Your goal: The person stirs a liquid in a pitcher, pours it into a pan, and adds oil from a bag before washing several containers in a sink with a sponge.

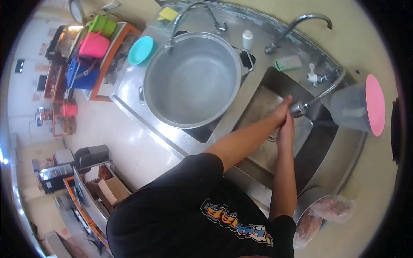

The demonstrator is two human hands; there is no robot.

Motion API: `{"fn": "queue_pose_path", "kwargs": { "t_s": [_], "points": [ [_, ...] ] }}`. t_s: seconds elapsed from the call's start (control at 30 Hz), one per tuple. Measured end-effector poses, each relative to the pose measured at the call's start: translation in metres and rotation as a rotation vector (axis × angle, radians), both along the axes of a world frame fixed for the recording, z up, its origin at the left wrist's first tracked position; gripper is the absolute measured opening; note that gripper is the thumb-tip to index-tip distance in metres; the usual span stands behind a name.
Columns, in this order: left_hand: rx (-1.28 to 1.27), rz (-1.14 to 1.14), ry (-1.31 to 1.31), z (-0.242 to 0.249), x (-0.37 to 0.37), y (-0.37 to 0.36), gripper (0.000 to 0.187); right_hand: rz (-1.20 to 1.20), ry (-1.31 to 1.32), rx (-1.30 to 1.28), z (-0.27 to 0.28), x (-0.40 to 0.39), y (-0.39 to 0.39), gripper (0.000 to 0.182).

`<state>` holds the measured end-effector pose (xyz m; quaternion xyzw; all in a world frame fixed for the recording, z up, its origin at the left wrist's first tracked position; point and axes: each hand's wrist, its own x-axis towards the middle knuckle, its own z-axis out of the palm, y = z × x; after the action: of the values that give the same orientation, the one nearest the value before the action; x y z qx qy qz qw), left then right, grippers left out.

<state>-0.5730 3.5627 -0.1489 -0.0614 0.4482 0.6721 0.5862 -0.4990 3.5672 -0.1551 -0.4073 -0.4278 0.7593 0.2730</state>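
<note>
My left hand [282,112] and my right hand [286,127] are together above the metal sink basin [318,150], palms against each other. The fingers look mostly straight, though part of them is hidden where the hands overlap. I see nothing held between them. Right beside the fingers is the spray head [297,109] of a flexible tap hose [330,88]. Whether water is running, I cannot make out. Below my hands, the drain [271,138] shows on the basin floor.
A large aluminium pot [193,81] stands left of the basin, beside a turquoise bowl [140,50]. A green grater [288,63] and a white bottle [247,39] sit behind. On the right are a pink-rimmed bucket [350,107] and bagged meat [331,209] on a metal pot.
</note>
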Motion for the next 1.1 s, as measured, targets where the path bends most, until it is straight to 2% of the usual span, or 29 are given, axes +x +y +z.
{"fn": "queue_pose_path", "kwargs": {
  "t_s": [0.1, 0.17, 0.23, 0.3, 0.33, 0.37, 0.43, 0.47, 0.5, 0.53, 0.63, 0.67, 0.7, 0.77, 0.87, 0.97, 1.03, 1.07, 1.1],
  "points": [
    [0.037, -0.143, -0.043, 0.007, 0.022, -0.005, 0.079, 0.009, -0.054, -0.116, 0.000, 0.009, 0.018, 0.058],
    [0.046, -0.131, 0.027, 0.043, 0.020, -0.021, 0.079, 0.049, -0.125, -0.106, -0.001, 0.004, 0.023, 0.061],
    [0.018, -0.076, 0.050, 0.034, 0.012, -0.026, 0.077, 0.160, -0.272, 0.001, -0.018, 0.002, 0.015, 0.065],
    [-0.031, 0.003, 0.031, -0.030, 0.001, -0.015, 0.074, 0.215, -0.200, 0.073, -0.009, -0.002, 0.000, 0.070],
    [0.038, 0.019, 0.013, -0.027, 0.002, -0.018, 0.068, 0.234, -0.169, 0.110, -0.003, 0.000, -0.008, 0.073],
    [0.109, -0.060, -0.032, -0.024, 0.010, -0.022, 0.069, 0.250, -0.134, 0.147, 0.002, 0.002, -0.013, 0.076],
    [0.247, -0.207, -0.112, 0.010, 0.029, -0.045, 0.072, 0.110, -0.135, 0.092, -0.018, 0.018, 0.009, 0.058],
    [0.187, -0.167, 0.068, 0.021, 0.042, -0.057, 0.067, 0.048, -0.130, 0.066, -0.033, 0.025, 0.026, 0.050],
    [0.194, -0.249, 0.092, 0.026, 0.041, -0.071, 0.064, -0.011, -0.122, 0.041, -0.038, 0.023, 0.033, 0.042],
    [0.200, -0.329, 0.117, 0.030, 0.035, -0.088, 0.062, -0.038, -0.131, 0.244, 0.020, 0.008, 0.006, 0.028],
    [0.169, -0.454, 0.318, 0.024, 0.004, -0.147, 0.053, 0.122, -0.149, 0.337, 0.015, 0.027, -0.014, 0.023],
    [0.133, -0.449, 0.438, 0.023, -0.007, -0.169, 0.052, 0.081, -0.180, 0.252, 0.015, 0.033, -0.020, 0.016],
    [0.093, -0.444, 0.555, 0.027, -0.017, -0.193, 0.051, 0.052, -0.165, 0.148, 0.013, 0.043, -0.026, 0.016],
    [0.032, -0.349, 0.493, 0.043, -0.032, -0.237, 0.049, -0.008, -0.133, -0.059, 0.007, 0.058, -0.034, 0.017],
    [0.002, -0.246, 0.523, 0.054, -0.056, -0.290, 0.046, -0.010, -0.328, 0.379, 0.023, 0.056, -0.081, 0.022],
    [-0.052, -0.173, 0.643, 0.060, -0.078, -0.326, 0.039, 0.206, -0.505, 0.359, 0.001, 0.073, -0.092, 0.021],
    [-0.076, -0.151, 0.707, 0.048, -0.095, -0.347, 0.037, 0.182, -0.551, 0.331, -0.001, 0.069, -0.110, 0.021],
    [-0.107, -0.120, 0.823, 0.034, -0.105, -0.356, 0.031, 0.169, -0.570, 0.320, -0.001, 0.061, -0.119, 0.020],
    [-0.139, -0.089, 0.864, 0.039, -0.117, -0.366, 0.030, 0.170, -0.547, 0.504, -0.007, 0.053, -0.127, 0.020]
  ]
}}
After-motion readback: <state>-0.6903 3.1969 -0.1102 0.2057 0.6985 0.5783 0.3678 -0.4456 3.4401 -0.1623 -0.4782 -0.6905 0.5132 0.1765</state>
